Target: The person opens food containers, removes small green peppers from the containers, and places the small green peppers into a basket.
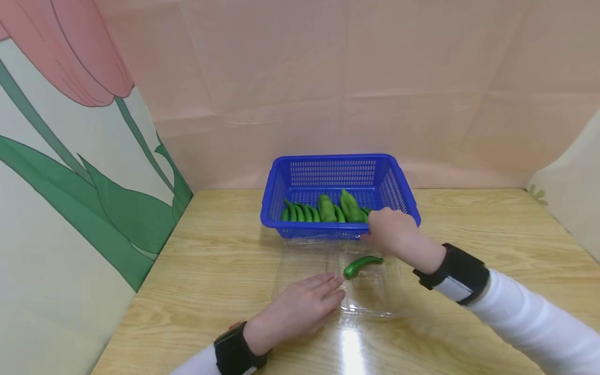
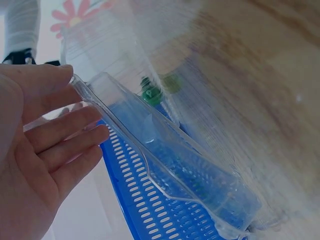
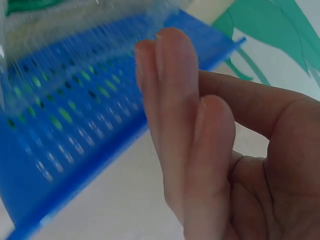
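A clear plastic clamshell container (image 1: pixel 304 260) lies opened flat on the table, with one green chili pepper (image 1: pixel 363 265) in its right half. My left hand (image 1: pixel 300 307) rests at the container's near middle, fingers loosely extended. In the left wrist view, fingertips (image 2: pixel 65 74) meet the container's rim (image 2: pixel 125 135). Over the front right corner of the blue basket (image 1: pixel 333 162) is my right hand (image 1: pixel 394 237). The right wrist view shows its fingers (image 3: pixel 177 100) fairly straight and nothing held. Inside the basket, several green chili peppers (image 1: pixel 300 212) lie beside two broader green peppers (image 1: pixel 326 208).
The wooden table (image 1: pixel 220 250) extends to both sides of the basket and container. Behind the basket hangs a pink backdrop (image 1: pixel 328 78). A panel printed with a tulip (image 1: pixel 70 57) stands along the left side.
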Tool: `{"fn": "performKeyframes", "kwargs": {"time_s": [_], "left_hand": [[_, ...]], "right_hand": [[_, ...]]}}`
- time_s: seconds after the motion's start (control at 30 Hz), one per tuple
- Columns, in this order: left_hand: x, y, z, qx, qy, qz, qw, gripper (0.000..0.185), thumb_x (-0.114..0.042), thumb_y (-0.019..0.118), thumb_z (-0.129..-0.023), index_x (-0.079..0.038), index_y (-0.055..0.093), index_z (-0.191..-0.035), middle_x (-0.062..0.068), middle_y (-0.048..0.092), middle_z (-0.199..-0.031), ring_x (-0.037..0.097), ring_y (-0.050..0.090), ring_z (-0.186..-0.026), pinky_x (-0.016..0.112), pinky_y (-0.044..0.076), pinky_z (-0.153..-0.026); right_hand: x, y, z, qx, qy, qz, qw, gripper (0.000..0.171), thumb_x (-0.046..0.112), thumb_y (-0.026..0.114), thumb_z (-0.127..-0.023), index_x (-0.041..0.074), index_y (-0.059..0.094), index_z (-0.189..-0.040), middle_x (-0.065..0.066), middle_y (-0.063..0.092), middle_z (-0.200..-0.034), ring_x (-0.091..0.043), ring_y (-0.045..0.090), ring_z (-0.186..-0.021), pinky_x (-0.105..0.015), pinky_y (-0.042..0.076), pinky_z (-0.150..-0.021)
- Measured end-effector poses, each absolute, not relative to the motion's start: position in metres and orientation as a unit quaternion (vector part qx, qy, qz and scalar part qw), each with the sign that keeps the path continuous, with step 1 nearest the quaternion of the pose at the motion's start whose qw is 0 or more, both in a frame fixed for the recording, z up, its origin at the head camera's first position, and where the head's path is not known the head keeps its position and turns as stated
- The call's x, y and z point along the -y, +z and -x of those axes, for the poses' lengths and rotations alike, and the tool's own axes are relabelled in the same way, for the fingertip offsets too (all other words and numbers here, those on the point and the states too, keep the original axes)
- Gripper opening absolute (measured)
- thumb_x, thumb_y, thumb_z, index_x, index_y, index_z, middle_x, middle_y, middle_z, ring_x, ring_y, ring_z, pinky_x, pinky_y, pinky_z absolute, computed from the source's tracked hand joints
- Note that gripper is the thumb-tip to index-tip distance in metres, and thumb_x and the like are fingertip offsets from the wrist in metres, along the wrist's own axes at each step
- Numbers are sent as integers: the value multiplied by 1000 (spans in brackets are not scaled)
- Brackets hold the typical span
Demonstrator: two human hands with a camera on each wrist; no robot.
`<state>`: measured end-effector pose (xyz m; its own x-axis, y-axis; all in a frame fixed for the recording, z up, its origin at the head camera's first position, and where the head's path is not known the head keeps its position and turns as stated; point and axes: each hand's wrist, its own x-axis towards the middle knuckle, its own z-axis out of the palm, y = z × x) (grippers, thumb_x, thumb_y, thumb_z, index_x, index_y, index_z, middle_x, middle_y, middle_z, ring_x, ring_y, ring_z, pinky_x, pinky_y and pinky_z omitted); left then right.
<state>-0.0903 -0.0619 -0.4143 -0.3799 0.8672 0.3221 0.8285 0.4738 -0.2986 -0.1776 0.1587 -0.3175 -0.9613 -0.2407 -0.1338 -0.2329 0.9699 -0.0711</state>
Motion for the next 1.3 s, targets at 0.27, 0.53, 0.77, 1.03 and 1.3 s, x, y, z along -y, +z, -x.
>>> {"fn": "performKeyframes", "kwargs": {"time_s": [0.27, 0.53, 0.77, 1.03, 1.3], "left_hand": [[63, -414, 90, 828, 48, 511, 225, 33, -31, 57, -93, -15, 63, -121, 7, 59, -131, 21, 56, -121, 31, 45, -107], [63, -413, 90, 826, 53, 512, 231, 33, -31, 57, -92, -14, 64, -121, 7, 60, -130, 21, 57, -120, 31, 44, -107], [62, -413, 89, 828, 55, 510, 227, 34, -32, 58, -92, -15, 63, -121, 7, 59, -131, 21, 57, -121, 31, 45, -106], [61, -412, 88, 833, 59, 507, 215, 35, -31, 55, -94, -14, 62, -124, 8, 58, -133, 21, 55, -123, 31, 44, -107], [61, -414, 88, 835, 61, 505, 208, 35, -31, 54, -94, -14, 61, -124, 7, 57, -133, 21, 54, -124, 31, 42, -109]], "right_hand": [[-156, -340, 169, -988, -33, 144, 54, 23, 26, 66, -82, 7, 60, -69, -7, 56, -64, -23, 55, -58, -40, 49, -46], [-156, -365, 172, -987, -20, 146, 61, 33, 34, 68, -84, 8, 57, -66, -5, 56, -63, -21, 57, -58, -38, 51, -47], [-156, -382, 178, -987, 22, 142, 65, 41, 43, 65, -85, 8, 59, -65, -6, 54, -61, -21, 54, -55, -36, 50, -43], [-154, -390, 181, -990, 33, 126, 62, 50, 53, 62, -84, 8, 56, -62, -9, 55, -64, -22, 55, -56, -37, 49, -43], [-149, -393, 182, -987, 41, 125, 89, 51, 52, 64, -82, 2, 63, -79, -17, 64, -82, -30, 63, -72, -42, 54, -51]]}}
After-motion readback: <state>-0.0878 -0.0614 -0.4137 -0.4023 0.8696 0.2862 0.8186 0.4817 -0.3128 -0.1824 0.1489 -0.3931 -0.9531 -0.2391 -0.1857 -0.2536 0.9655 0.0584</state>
